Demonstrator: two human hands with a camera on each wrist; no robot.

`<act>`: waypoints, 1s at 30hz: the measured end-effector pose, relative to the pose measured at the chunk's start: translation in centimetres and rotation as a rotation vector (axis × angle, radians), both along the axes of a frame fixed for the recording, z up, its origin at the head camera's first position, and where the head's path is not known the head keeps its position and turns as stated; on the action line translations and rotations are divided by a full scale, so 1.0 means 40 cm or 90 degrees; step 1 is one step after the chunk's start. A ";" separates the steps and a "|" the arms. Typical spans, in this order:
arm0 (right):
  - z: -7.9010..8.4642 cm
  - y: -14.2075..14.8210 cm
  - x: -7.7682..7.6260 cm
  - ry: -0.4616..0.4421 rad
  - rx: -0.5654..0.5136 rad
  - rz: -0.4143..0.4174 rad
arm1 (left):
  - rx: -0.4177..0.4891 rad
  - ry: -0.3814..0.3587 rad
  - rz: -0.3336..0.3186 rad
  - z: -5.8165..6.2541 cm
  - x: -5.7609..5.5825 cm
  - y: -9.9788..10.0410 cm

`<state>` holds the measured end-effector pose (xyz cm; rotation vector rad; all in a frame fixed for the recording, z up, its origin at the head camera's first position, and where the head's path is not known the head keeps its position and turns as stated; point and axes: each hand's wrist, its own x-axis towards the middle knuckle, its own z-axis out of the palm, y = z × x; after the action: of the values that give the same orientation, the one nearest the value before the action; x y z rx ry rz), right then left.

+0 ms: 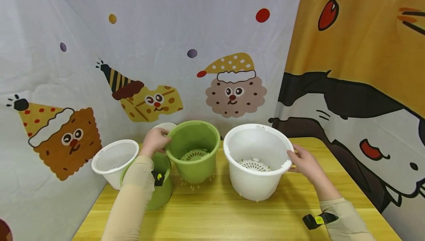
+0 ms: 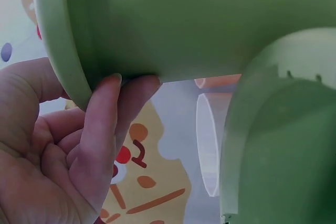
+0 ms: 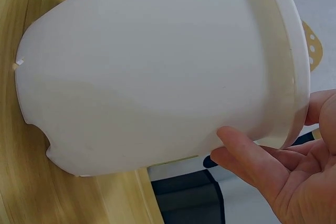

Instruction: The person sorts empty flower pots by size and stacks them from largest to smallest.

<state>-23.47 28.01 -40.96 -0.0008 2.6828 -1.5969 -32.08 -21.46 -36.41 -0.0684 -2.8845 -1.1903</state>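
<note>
My left hand (image 1: 154,141) pinches the left rim of a green plastic pot (image 1: 196,171) with a slotted base. The thumb is over the rim and fingers press the outer wall, as the left wrist view shows. This pot looks raised off the table. To its right is a larger white plastic pot (image 1: 252,185), also slotted at the bottom. My right hand (image 1: 304,163) grips its right rim; in the right wrist view, fingertips (image 3: 231,136) lie against the outside wall. Both pots are tilted with their mouths towards me. Whether the white one touches the table is hard to tell.
Another green pot (image 1: 161,193) stands under my left forearm, partly hidden by it. Left of that is a white pot (image 1: 114,156). A further white rim (image 1: 165,126) shows behind my left hand. The wooden table (image 1: 239,222) meets a printed curtain (image 1: 186,20) at the back.
</note>
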 end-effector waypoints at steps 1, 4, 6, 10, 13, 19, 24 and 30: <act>0.000 0.000 0.000 0.000 0.000 -0.001 | 0.003 -0.001 0.003 0.002 0.001 0.000; -0.001 0.000 0.000 0.001 0.001 -0.002 | 0.011 0.001 0.009 0.005 0.008 -0.003; -0.002 0.000 0.000 0.002 0.000 -0.002 | 0.020 0.005 0.013 0.005 0.013 -0.004; -0.003 0.000 0.001 0.005 -0.002 -0.001 | 0.039 0.014 0.015 0.008 0.023 -0.005; -0.004 0.001 0.002 0.008 -0.006 0.001 | 0.053 0.015 0.019 0.011 0.028 -0.005; -0.004 0.002 0.002 0.009 -0.012 0.003 | 0.073 0.020 0.021 0.024 0.037 -0.008; -0.005 0.003 0.002 0.006 -0.010 0.002 | 0.079 0.025 0.029 0.040 0.042 -0.012; -0.005 0.002 0.000 0.005 -0.006 0.002 | 0.071 0.027 0.048 0.067 0.048 -0.018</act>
<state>-23.45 28.10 -41.18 -0.0108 2.6795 -1.6115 -30.16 -22.18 -33.72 0.0163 -2.7523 -1.3173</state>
